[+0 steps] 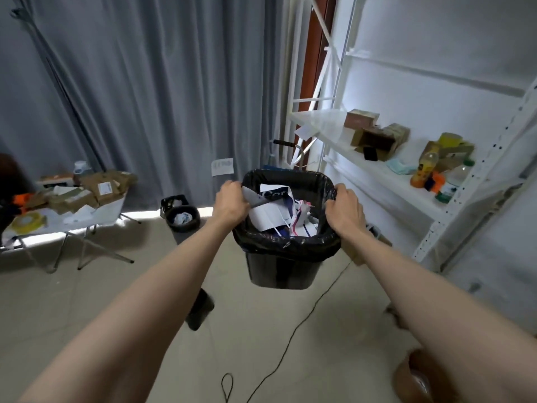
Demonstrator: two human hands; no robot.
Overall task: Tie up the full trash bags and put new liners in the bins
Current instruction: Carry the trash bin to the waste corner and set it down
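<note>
1. Two bare forearms reach forward from the bottom of the view, with a thin black cable [293, 333] trailing across the pale tiled floor [145, 292] beneath them.
2. The left hand [231, 203] grips the left rim of a black bin [280, 270], its fingers curled over the edge of the black liner [286, 247].
3. The right hand [344, 210] grips the right rim the same way, fingers curled round the bunched liner plastic.
4. The bin appears held up off the floor between the two hands. The liner is folded over the rim, and crumpled white papers [276, 212] fill it close to the top.
5. Farther left, two smaller black bins [183, 218] sit on the floor by a grey curtain [139, 91]; the front one holds white waste.
6. At far left, a folding table [87, 219] carries cardboard parcels and rolls of tape.
7. At right, a white metal shelf unit [386, 181] holds boxes, bottles [422, 171] and a face mask.
</note>
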